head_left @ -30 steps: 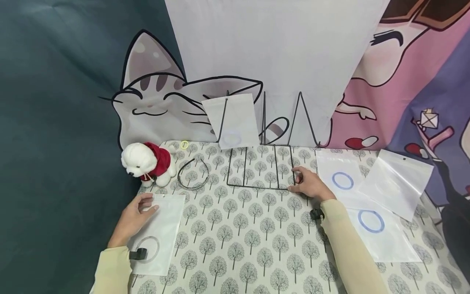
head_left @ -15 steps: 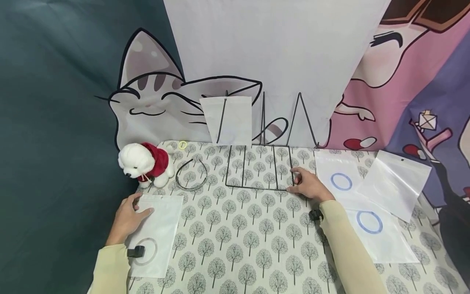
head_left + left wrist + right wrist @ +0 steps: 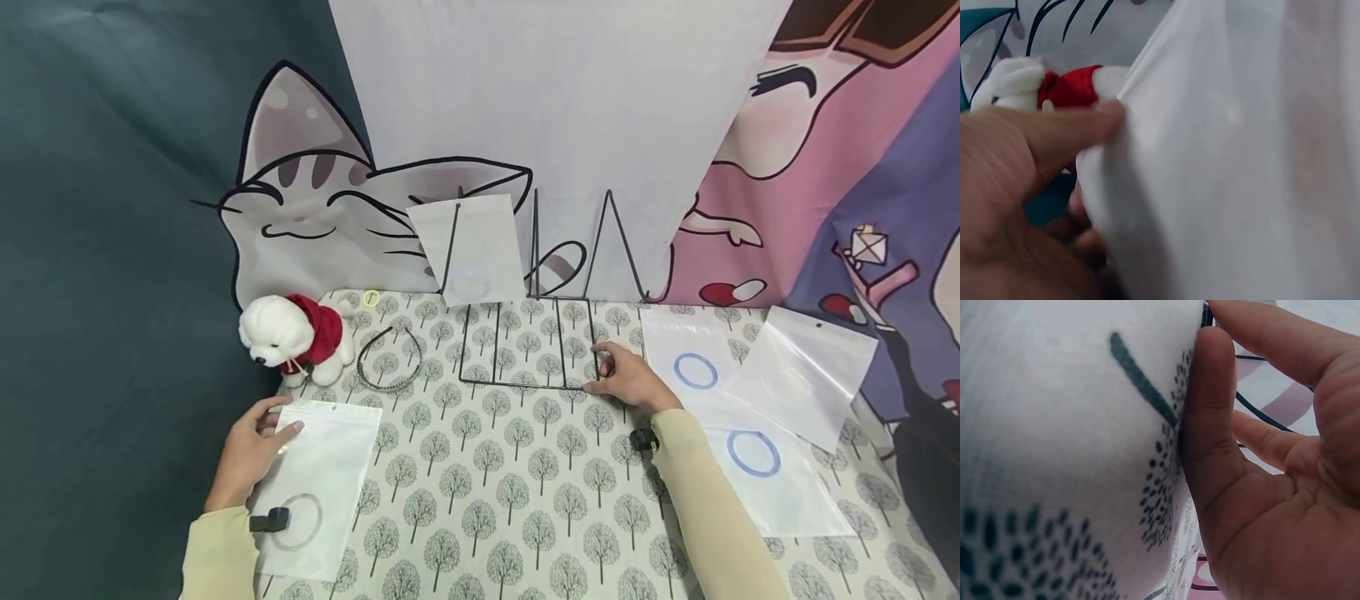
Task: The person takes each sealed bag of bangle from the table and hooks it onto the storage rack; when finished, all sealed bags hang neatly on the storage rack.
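At the front left, my left hand pinches the upper left edge of a white zip bag. A pale grey ring shows through the bag's lower part. In the left wrist view the thumb lies on the bag and the other fingers are behind its edge. My right hand holds the front right corner of a black wire display rack, its thumb and a finger at the wire. From the rack's left hook hangs another white bag with a faint bluish ring inside.
A white plush dog in red sits behind the left hand, with a black headband and a small yellow ring nearby. Several translucent bags, two with blue rings, lie at the right. Behind the table hangs a cartoon curtain.
The left hand has shifted slightly left and now pinches the bag's edge; the bag has turned slightly and moved a little. The right hand stays at the rack's corner. The hanging bag sways.
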### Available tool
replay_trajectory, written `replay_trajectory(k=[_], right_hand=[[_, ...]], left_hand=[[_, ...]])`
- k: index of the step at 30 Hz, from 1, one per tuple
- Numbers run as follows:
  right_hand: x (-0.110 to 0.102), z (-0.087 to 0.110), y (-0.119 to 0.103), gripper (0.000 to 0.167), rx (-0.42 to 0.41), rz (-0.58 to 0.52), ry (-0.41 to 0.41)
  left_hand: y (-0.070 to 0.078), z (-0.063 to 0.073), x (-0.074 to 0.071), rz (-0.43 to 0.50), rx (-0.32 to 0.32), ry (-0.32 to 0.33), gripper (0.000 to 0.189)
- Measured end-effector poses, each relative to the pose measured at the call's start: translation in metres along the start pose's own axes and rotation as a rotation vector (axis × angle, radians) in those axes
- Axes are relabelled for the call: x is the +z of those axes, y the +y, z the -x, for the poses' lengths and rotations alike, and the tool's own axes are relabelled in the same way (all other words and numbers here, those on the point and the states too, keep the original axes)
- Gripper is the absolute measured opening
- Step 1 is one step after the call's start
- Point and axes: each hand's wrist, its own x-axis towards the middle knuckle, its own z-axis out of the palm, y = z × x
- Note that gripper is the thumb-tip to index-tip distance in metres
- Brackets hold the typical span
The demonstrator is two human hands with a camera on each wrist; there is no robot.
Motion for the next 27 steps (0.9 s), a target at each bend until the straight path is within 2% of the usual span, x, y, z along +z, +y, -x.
replay_trajectory(k=[4,11,16,21,27], right_hand=[[0.000,-0.001,0.000,0.085,-0.002,-0.009,0.002],[0.000,-0.001,0.000,0.084,-0.015,0.002,0.002],[-0.001,-0.002,-0.001,0.085,-0.016,0.005,-0.003],[-0.001,-0.001,0.000,0.084,-0.014,0.010,-0.002],[0.000,0.000,0.000,0.084,-0.019,0.004,-0.001]], left_hand=[[0.002,0.003,-0.005,0.108,-0.030,0.011,0.055],[0.014,0.007,-0.006,0.197,0.009,0.048,0.047],[0.025,0.012,-0.005,0.243,0.076,0.113,0.035],[0.038,0.019,-0.005,0.293,0.135,0.159,0.033],[0.059,0.028,-0.006,0.510,0.217,0.131,0.041]])
